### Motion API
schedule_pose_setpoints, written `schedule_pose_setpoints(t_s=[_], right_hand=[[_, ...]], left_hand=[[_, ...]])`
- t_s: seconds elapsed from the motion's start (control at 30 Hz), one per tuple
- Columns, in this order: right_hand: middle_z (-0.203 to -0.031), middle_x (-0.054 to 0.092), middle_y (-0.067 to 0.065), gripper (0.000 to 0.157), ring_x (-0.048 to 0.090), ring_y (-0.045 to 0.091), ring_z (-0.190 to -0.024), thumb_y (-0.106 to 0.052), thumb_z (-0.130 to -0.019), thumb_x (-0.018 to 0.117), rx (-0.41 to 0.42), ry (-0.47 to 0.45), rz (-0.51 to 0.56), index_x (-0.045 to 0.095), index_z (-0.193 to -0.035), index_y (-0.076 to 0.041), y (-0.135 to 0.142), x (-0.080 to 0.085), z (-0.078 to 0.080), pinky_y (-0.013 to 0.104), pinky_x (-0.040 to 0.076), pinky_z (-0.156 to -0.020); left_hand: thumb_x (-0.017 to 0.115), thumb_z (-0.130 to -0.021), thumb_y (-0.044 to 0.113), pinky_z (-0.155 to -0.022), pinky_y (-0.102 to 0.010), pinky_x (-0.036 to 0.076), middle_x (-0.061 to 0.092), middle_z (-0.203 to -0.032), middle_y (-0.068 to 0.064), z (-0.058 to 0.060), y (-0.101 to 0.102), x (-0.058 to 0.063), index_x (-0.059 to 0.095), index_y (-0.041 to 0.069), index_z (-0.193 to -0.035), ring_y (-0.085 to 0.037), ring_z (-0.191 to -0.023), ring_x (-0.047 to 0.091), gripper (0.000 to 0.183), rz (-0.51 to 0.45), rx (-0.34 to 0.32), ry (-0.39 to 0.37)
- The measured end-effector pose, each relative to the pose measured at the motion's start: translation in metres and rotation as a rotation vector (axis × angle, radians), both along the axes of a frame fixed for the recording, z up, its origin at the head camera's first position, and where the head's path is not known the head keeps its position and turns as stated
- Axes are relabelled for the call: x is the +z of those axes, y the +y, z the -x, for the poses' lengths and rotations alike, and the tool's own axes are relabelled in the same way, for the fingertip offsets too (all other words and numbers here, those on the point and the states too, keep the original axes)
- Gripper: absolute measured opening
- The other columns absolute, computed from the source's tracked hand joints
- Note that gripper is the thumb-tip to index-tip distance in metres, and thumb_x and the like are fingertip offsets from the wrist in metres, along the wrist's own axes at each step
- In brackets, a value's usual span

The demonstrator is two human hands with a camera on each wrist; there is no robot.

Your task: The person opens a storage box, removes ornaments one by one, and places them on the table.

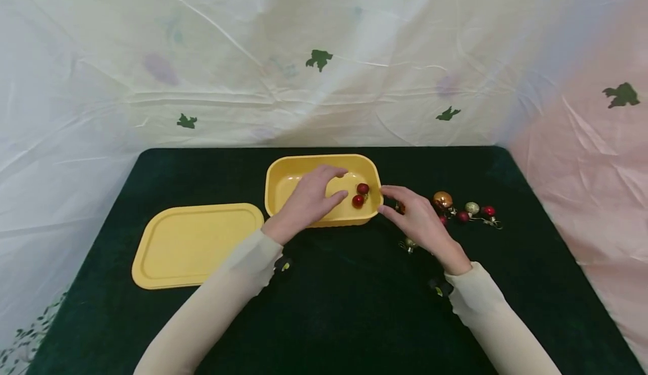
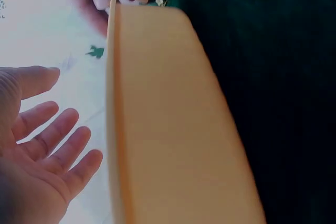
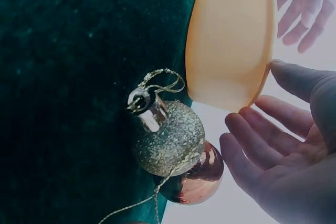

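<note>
A yellow plastic box stands uncovered at the back of the table, with two small red Christmas baubles lying at its right end. My left hand hovers above the box, fingers spread and holding nothing. At the box's right corner, my right hand touches the rim with thumb and fingertips. In the right wrist view, a glittery bauble with a gold cord lies near that hand, partly covering a shiny copper bauble. The left wrist view shows the long side of the box.
To the left lies the flat yellow lid, partly covered by the left sleeve. Right of my right hand is a cluster with a copper bauble, a pale glittery bauble and several red ones. A patterned curtain hangs behind the dark green tabletop.
</note>
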State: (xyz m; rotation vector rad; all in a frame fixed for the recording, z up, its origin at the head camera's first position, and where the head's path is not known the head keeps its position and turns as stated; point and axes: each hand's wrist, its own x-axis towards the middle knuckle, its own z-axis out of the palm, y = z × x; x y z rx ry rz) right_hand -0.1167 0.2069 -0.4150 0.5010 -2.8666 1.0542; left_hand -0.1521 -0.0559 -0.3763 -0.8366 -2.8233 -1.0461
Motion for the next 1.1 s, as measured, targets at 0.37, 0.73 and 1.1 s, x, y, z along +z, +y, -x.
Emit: schedule_pose_setpoints(t_s=[0.37, 0.73, 1.1], right_hand=[[-0.145, 0.059, 0.014, 0.042, 0.056, 0.035, -0.133, -0.024, -0.102, 0.069, 0.012, -0.013, -0.005, 0.064, -0.140, -0.006, -0.003, 0.004, 0.002, 0.059, 0.046, -0.108], [-0.144, 0.060, 0.015, 0.042, 0.058, 0.035, -0.130, -0.020, -0.101, 0.071, 0.016, -0.022, 0.001, 0.064, -0.139, -0.005, -0.006, 0.006, 0.002, 0.058, 0.049, -0.105], [-0.144, 0.060, 0.015, 0.042, 0.057, 0.036, -0.131, -0.020, -0.101, 0.070, 0.009, -0.030, 0.004, 0.064, -0.139, -0.004, -0.005, 0.006, 0.003, 0.058, 0.049, -0.106]], left_hand=[[0.073, -0.098, 0.021, -0.109, -0.044, 0.049, 0.064, -0.136, -0.009, 0.015, 0.024, -0.014, 0.061, 0.008, -0.140, -0.027, -0.126, 0.060, 0.045, -0.033, -0.022, -0.237], [0.075, -0.097, 0.020, -0.102, -0.039, 0.053, 0.065, -0.130, -0.012, 0.027, 0.034, -0.023, 0.060, 0.008, -0.139, -0.024, -0.111, 0.062, 0.046, 0.084, -0.036, -0.368], [0.075, -0.098, 0.020, -0.096, -0.036, 0.054, 0.066, -0.122, -0.010, 0.032, 0.041, -0.027, 0.063, 0.007, -0.134, -0.022, -0.104, 0.060, 0.041, 0.175, -0.031, -0.375]])
